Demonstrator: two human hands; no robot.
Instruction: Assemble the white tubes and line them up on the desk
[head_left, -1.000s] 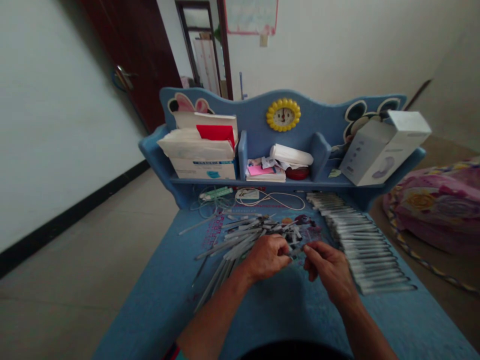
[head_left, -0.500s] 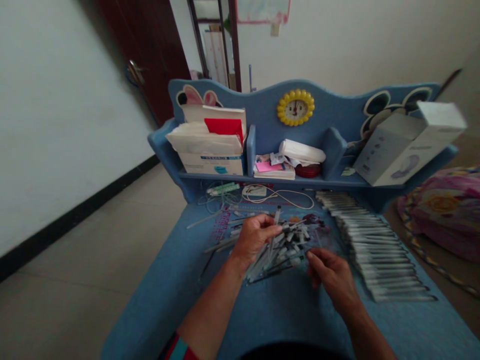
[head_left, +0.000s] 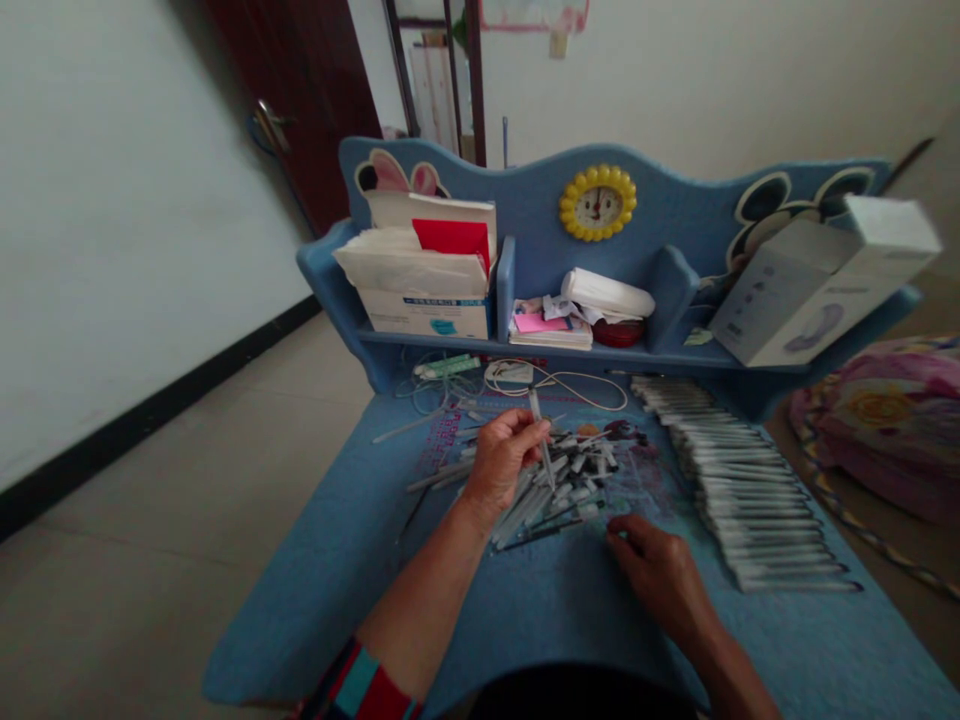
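My left hand [head_left: 504, 455] pinches a clear pen barrel [head_left: 541, 440] between thumb and fingers, above a loose pile of pen parts [head_left: 529, 505]. The barrel stands nearly upright, its top leaning a little to the left. Just right of the pile, low over the desk, my right hand [head_left: 656, 570] has its thumb and fingers pressed together. Something small and dark may be at those fingertips, too small to name. To the right of that hand lies a long row of pens [head_left: 742, 490], side by side, clear-bodied with dark ends.
The blue desk [head_left: 322, 560] has a raised back shelf with a mask box [head_left: 427, 313], a yellow flower clock [head_left: 598, 203] and a tilted white box [head_left: 810, 285]. A white cable [head_left: 592, 378] and green-white tubes [head_left: 448, 368] lie below the shelf.
My left hand has shifted slightly left and up, and the barrel now tilts left, with no dark end showing at its top. My right hand has moved a little down and left.
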